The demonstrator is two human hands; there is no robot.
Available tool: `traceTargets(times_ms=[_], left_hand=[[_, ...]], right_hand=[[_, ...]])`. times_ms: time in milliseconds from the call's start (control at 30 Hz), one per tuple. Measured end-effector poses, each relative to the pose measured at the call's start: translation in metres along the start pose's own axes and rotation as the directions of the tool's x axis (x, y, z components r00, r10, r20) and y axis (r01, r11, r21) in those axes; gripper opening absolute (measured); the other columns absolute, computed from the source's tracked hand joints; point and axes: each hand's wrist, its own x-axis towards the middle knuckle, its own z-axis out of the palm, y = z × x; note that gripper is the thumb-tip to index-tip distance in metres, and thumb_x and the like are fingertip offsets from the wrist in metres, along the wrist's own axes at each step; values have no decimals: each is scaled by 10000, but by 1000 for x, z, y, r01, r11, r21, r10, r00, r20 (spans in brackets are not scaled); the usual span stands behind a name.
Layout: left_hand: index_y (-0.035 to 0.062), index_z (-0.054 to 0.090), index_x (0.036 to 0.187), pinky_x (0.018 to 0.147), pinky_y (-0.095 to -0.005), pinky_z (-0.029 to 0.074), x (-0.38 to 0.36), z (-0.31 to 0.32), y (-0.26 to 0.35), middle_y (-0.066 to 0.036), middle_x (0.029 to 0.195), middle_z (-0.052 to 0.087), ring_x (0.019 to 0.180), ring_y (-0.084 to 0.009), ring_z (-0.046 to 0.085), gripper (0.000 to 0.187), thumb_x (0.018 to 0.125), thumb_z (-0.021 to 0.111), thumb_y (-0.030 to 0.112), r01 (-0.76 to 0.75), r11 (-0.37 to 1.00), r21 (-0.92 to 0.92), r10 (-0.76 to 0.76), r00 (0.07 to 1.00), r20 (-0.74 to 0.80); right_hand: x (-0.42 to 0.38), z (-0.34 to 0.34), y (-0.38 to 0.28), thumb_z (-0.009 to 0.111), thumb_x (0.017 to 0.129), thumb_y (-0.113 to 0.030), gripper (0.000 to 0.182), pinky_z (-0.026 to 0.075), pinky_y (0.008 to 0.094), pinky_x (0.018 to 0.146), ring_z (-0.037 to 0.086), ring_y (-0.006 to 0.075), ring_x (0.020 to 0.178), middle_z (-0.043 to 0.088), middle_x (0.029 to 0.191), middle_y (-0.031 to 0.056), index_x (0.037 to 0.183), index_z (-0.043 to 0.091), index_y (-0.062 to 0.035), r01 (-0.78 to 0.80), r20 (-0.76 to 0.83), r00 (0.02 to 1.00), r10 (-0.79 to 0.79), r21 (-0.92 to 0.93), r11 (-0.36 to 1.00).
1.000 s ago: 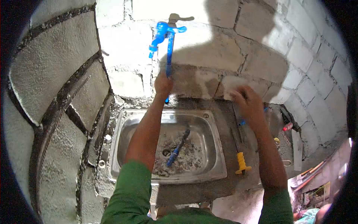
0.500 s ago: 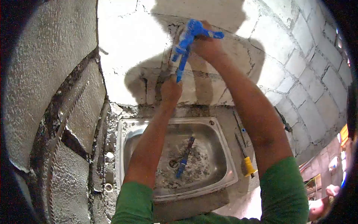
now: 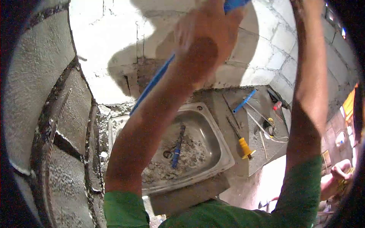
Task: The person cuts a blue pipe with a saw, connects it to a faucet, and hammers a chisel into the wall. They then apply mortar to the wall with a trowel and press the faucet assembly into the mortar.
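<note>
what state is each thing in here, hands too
left hand: gripping, blurred
long blue pipe: held, slanted
right hand: partly out of frame, grip unclear
sink: dirty, rubble inside
dark blue piece: lying in sink
yellow-handled tool: lying flat
short blue pipe: lying loose

Rod [image 3: 178, 147] in sink [image 3: 211, 138]; chisel [image 3: 243, 146] right of sink.

1. I see a metal sink [image 3: 213, 146], smooth and glossy, with rough, gritty rubble [image 3: 194, 154] dulling its basin.
2. The blue pipe [image 3: 157, 78] looks to me like smooth plastic.
3. I read the block wall [image 3: 91, 34] as matt and fairly rough; the grey blocks [image 3: 42, 60] look coarser.
4. The surface [image 3: 220, 121] looks like matt concrete.
5. The green sleeves [image 3: 123, 205] are matt cloth.
6. The yellow grip [image 3: 244, 146] looks plastic, ridged.
</note>
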Motion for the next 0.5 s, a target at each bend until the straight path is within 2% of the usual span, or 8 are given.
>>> traceTargets(times_ms=[33,67,167,200,300,367,433,500], left_hand=[[-11,532,1088,650,-489,498,-7,6,19,-263,846,624,786,-435,629,338,916,636,261,-12,1000,9,11,998,59],[34,516,1023,739,-545,497,-24,12,38,-251,828,650,826,-463,640,251,934,556,265,39,983,180,-60,992,113],[20,500,1015,679,-536,500,-65,34,78,-250,779,642,773,-475,636,287,947,535,296,-41,950,309,-38,969,246],[20,500,1015,679,-536,500,-82,45,84,-250,779,642,773,-475,636,287,947,535,296,-43,944,328,-42,967,250],[14,490,1008,618,-526,493,-126,77,115,-255,726,622,702,-479,619,305,951,531,311,-56,973,224,-13,956,295],[15,479,992,597,-529,474,-149,98,154,-238,680,585,621,-445,600,362,958,531,372,477,856,201,-513,731,451],[89,515,918,407,-341,392,-180,119,173,-24,589,474,461,-163,497,478,933,515,567,620,783,45,-561,673,482],[124,504,909,356,-271,343,-194,128,195,41,595,449,424,-84,428,479,929,514,603,942,179,-284,-451,335,827]], right_hand=[[-4,-17,12,657,851,-213,188,392,286,528,484,123,590,543,680,20,799,634,-34,-54,-59,996,70,228,972],[-2,-24,25,664,864,-255,212,346,285,499,436,105,562,497,656,-6,772,619,-70,-208,-377,899,225,84,974],[-55,-65,12,674,884,-407,401,368,284,497,461,100,512,456,569,9,674,568,-82,-204,-346,936,69,-370,907],[-67,-90,33,707,874,-366,392,362,280,450,469,106,464,470,543,12,653,538,-91,-383,-373,852,367,31,923],[-102,-127,19,756,841,-217,347,338,272,383,442,117,394,486,525,5,641,491,-116,-477,-412,788,457,60,877],[-126,-160,16,741,852,-222,340,349,265,391,441,113,398,469,522,-5,652,484,-125,-555,-374,759,533,59,830],[-145,-186,9,716,867,-215,310,339,265,385,430,108,397,445,525,-15,673,487,-138,-395,-215,848,485,353,848],[-152,-212,12,696,882,-256,301,346,273,391,432,101,407,427,529,-22,696,487,-145,-507,-159,768,621,442,740]])
